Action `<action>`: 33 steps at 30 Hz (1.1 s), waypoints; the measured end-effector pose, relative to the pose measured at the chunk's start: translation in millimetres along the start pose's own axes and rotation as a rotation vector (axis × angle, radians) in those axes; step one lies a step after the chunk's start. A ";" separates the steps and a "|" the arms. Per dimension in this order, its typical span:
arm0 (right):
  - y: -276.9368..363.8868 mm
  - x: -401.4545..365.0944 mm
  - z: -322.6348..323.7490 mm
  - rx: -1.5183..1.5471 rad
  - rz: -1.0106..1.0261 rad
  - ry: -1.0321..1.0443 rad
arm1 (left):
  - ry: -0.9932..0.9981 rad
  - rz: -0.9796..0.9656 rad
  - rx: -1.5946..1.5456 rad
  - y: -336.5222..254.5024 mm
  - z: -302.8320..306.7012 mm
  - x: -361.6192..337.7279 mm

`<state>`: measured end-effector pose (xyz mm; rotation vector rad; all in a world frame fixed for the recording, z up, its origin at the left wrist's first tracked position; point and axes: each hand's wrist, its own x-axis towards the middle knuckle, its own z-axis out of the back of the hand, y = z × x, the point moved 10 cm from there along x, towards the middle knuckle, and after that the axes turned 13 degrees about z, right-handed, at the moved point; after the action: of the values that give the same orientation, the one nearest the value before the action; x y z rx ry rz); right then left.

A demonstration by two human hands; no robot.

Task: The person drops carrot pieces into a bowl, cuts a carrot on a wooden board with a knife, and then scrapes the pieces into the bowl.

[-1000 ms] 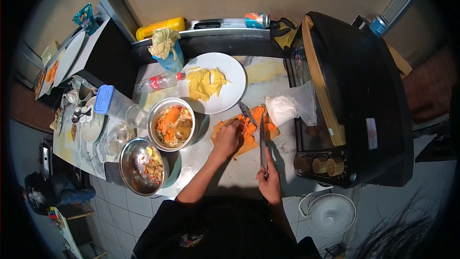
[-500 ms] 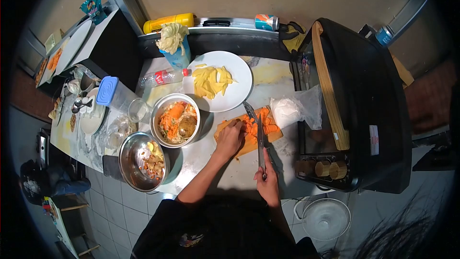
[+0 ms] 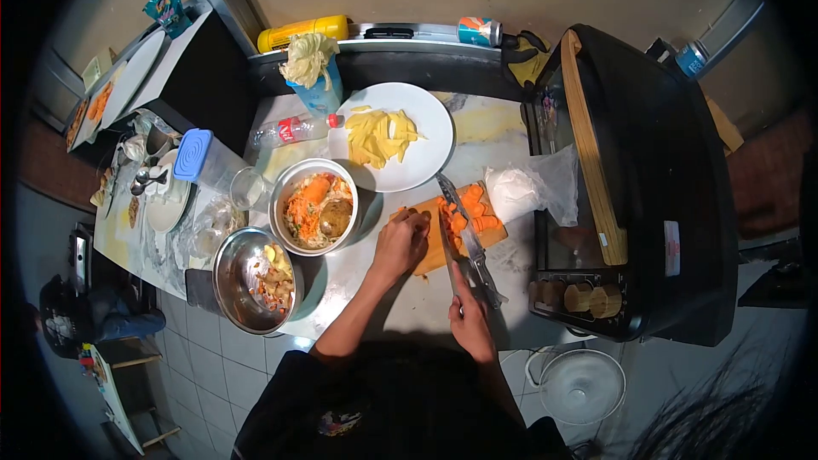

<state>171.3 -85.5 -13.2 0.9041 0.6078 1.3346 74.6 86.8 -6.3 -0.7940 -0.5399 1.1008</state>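
My right hand grips a kitchen knife, its blade pointing away from me over the wooden cutting board. Beside it, a second knife lies slantwise across the board, its handle end over the near edge. Cut carrot pieces are spread on both sides of that second knife. At the board's left edge, my left hand is closed with curled fingertips; what they hold, if anything, is hidden. A bag of white powder sits just past the board's far right corner.
Left of the board stand a white pot of shredded vegetables and a steel bowl of scraps. Behind are a white plate with yellow strips and a plastic bottle. A black oven borders the right side.
My right hand has moved the knife left, off the carrot pieces, uncovering the second knife. My left hand has shifted slightly left, away from the pieces.
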 end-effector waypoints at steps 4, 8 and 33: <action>-3.9 0.3 -15.1 -0.013 0.002 0.084 | 0.022 0.014 0.012 2.8 4.6 -3.9; -7.0 2.9 -21.3 0.026 -0.041 0.132 | 0.054 0.039 -0.054 3.4 8.6 -6.2; -11.6 16.2 -37.8 0.114 -0.214 0.357 | 0.106 0.092 -0.111 15.7 5.5 -1.0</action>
<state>149.5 -61.9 -41.4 0.6717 1.0362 1.2837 61.2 91.2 -15.3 -0.9760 -0.4820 1.1131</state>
